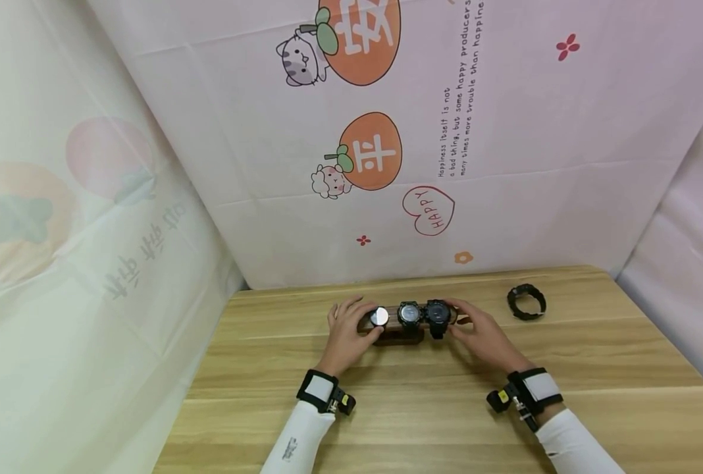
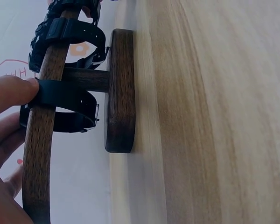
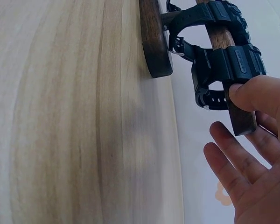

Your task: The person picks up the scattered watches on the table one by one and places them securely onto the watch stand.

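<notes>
A dark wooden T-shaped watch stand [image 2: 121, 93] bears three black-strapped watches on its crossbar. My left hand [image 1: 349, 334] is at its left end and pinches the watch with the bright round face [image 1: 379, 316], thumb on the strap and fingers behind. At the other end my right hand [image 1: 484, 339] pinches the bulky black digital watch [image 1: 438, 315] between thumb and index finger, its other fingers spread loosely. Between them sits a watch with a greyish face [image 1: 409, 314], touched by neither hand. In the right wrist view the crossbar's bare end juts past the right thumb.
A further black watch [image 1: 526, 302], its strap closed in a loop, lies on the wooden table [image 1: 422, 408] to the right of the stand. A printed white cloth [image 1: 257, 145] hangs behind the table's back edge, with more cloth at both sides.
</notes>
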### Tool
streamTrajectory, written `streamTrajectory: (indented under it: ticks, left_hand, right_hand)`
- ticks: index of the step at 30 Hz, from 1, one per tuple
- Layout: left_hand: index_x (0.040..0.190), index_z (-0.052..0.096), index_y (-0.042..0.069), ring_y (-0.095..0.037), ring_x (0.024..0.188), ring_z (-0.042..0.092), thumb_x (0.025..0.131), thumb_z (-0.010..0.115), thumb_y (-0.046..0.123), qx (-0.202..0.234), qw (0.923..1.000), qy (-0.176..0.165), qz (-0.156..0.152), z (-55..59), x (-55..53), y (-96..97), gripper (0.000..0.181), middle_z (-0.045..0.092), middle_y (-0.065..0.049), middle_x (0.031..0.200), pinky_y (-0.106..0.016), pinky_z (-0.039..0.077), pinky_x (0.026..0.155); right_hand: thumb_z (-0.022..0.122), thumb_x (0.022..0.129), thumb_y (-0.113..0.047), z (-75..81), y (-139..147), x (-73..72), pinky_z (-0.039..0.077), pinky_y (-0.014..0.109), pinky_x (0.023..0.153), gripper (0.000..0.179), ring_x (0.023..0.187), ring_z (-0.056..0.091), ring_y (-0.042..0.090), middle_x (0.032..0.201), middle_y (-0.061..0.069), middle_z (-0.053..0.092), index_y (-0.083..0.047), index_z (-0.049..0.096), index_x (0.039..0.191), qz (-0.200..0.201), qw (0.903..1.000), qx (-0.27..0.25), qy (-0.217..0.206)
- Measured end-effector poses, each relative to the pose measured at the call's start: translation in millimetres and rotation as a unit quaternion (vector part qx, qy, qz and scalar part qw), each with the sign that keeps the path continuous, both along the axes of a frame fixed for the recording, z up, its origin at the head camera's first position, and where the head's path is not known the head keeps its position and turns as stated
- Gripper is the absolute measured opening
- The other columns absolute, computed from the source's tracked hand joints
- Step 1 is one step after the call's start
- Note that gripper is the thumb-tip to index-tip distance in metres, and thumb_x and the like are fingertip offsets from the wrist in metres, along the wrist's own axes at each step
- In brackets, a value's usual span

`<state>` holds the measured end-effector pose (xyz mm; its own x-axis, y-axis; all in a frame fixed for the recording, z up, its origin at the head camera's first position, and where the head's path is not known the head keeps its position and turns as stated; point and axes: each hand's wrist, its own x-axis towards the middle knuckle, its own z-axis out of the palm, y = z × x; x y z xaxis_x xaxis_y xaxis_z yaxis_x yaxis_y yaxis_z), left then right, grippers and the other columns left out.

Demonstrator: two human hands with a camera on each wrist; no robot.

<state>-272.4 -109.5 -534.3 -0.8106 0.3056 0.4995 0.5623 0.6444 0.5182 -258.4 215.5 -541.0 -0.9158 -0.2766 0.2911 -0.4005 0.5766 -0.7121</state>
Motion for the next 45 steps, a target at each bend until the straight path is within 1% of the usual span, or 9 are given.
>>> streamTrajectory:
  ticks: [5, 13, 17, 23, 29, 33, 37, 41, 45]
  left_hand:
    - [0.136, 0.07, 0.01, -0.039, 0.146, 0.051, 0.091, 0.087, 0.021, -0.002, 1.0, 0.004, -0.003, -0.3, -0.2, 1.2, 0.05, 0.07, -0.009, 0.141, -0.077, 0.017, 0.122]
    - [0.138, 0.069, 0.015, -0.035, 0.146, 0.051, 0.092, 0.086, 0.024, -0.018, 0.9998, -0.005, 0.002, 1.3, 0.4, 3.2, 0.05, 0.07, -0.006, 0.142, -0.075, 0.017, 0.124]
    - [0.138, 0.069, 0.014, -0.036, 0.147, 0.05, 0.092, 0.086, 0.025, -0.021, 0.9997, -0.011, 0.002, 4.0, 1.6, 4.3, 0.05, 0.07, -0.005, 0.143, -0.075, 0.016, 0.124]
    - [0.138, 0.07, 0.013, -0.035, 0.146, 0.051, 0.092, 0.086, 0.024, -0.025, 0.9996, -0.011, 0.005, 6.5, 3.7, 6.0, 0.05, 0.07, -0.004, 0.142, -0.076, 0.017, 0.123]
    - [0.139, 0.069, 0.017, -0.033, 0.146, 0.052, 0.092, 0.086, 0.026, -0.035, 0.9993, -0.003, 0.01, 6.1, 3.5, 7.7, 0.051, 0.07, -0.003, 0.142, -0.075, 0.019, 0.123]
    - [0.14, 0.068, 0.017, -0.031, 0.147, 0.05, 0.093, 0.085, 0.028, -0.044, 0.9989, -0.009, 0.01, 5.9, 3.6, 8.4, 0.051, 0.069, -0.002, 0.144, -0.074, 0.017, 0.125]
    - [0.141, 0.068, 0.016, -0.033, 0.147, 0.051, 0.094, 0.084, 0.028, -0.046, 0.9989, -0.006, 0.01, 4.8, 4.1, 8.8, 0.051, 0.069, -0.003, 0.144, -0.075, 0.016, 0.125]
    - [0.14, 0.068, 0.014, -0.033, 0.146, 0.051, 0.094, 0.084, 0.028, -0.046, 0.9989, 0.004, 0.01, 3.4, 4.3, 9.5, 0.051, 0.069, -0.005, 0.144, -0.075, 0.017, 0.124]
    - [0.141, 0.068, 0.013, -0.033, 0.146, 0.051, 0.095, 0.084, 0.03, -0.049, 0.9987, 0.002, 0.012, 1.8, 3.2, 9.1, 0.051, 0.069, -0.005, 0.145, -0.075, 0.016, 0.124]
  right_hand:
    - [0.07, 0.098, 0.002, 0.8, -0.8, 1.6, 0.057, 0.058, 0.102, 0.062, 0.128, 0.062, 0.041, 0.152, 0.022, 0.057, -0.001, 0.049, 0.156, 0.002, 0.9998, 0.001, 0.02]
    - [0.07, 0.099, 0.003, 1.6, -0.5, 2.5, 0.056, 0.059, 0.103, 0.062, 0.129, 0.061, 0.042, 0.153, 0.023, 0.057, -0.001, 0.048, 0.156, 0.005, 0.9999, 0.0, 0.014]
    - [0.07, 0.098, 0.002, 0.4, -0.3, 1.9, 0.057, 0.059, 0.103, 0.062, 0.128, 0.062, 0.04, 0.153, 0.022, 0.057, -0.002, 0.048, 0.156, 0.001, 0.9998, 0.003, 0.017]
    - [0.07, 0.098, 0.002, -1.9, -0.1, 1.6, 0.057, 0.058, 0.103, 0.063, 0.129, 0.062, 0.041, 0.151, 0.022, 0.058, -0.005, 0.049, 0.157, 0.002, 0.9998, -0.003, 0.017]
    - [0.07, 0.099, 0.0, -3.2, 0.4, 1.2, 0.057, 0.058, 0.103, 0.063, 0.129, 0.062, 0.04, 0.151, 0.021, 0.058, -0.007, 0.048, 0.157, 0.001, 0.9999, -0.004, 0.014]
    - [0.07, 0.099, 0.001, -3.5, 0.4, 1.3, 0.057, 0.058, 0.103, 0.063, 0.128, 0.062, 0.041, 0.15, 0.022, 0.059, -0.006, 0.049, 0.157, 0.001, 0.9998, -0.005, 0.02]
    - [0.07, 0.099, 0.001, -3.2, -0.3, 1.2, 0.057, 0.058, 0.102, 0.062, 0.128, 0.062, 0.041, 0.15, 0.022, 0.059, -0.006, 0.049, 0.157, 0.0, 0.9997, -0.002, 0.023]
    - [0.069, 0.099, 0.0, -2.4, -0.6, 1.2, 0.057, 0.058, 0.104, 0.062, 0.13, 0.061, 0.041, 0.151, 0.021, 0.059, -0.006, 0.048, 0.157, 0.001, 0.9999, -0.004, 0.012]
    - [0.068, 0.1, 0.0, -1.6, -1.0, 0.8, 0.056, 0.058, 0.105, 0.062, 0.131, 0.06, 0.04, 0.151, 0.021, 0.058, -0.005, 0.047, 0.158, 0.003, 1.0, -0.004, 0.004]
